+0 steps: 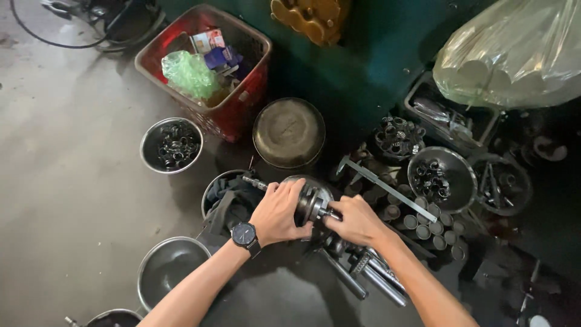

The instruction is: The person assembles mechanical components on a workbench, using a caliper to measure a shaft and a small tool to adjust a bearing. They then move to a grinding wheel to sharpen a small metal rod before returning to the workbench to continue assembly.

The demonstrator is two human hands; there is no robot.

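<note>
A worker crouches over a concrete workshop floor crowded with metal parts. At far left, a steel bowl [171, 145] holds dark rings; behind it, a red plastic basket [233, 112] carries a crumpled green plastic bag [189, 74] and small cardboard boxes [213, 45] in white, red and blue, their labels too small to tell. Nearer the camera, an empty steel bowl [164, 266] sits at the lower left edge. The left hand [276, 213], a black wristwatch [245, 235] on its wrist, is closed over the round metal assembly [313, 201], fingers wrapped across its top; the assembly is dark grey, disc-shaped and greasy, with a thin threaded shaft [254, 181] jutting up-left, and it is held just above a bowl draped with a dark rag [229, 206]. The right hand [357, 221] is clenched around the assembly's other end, just beside the left. Behind them lies an overturned tarnished bowl [288, 132]; to the right, a steel caliper [387, 186] rests across small cylindrical cups [423, 227]; a further bowl [442, 178] holds more rings; at upper right, a clear plastic bag [514, 51] bulges with pale cylinders.
</note>
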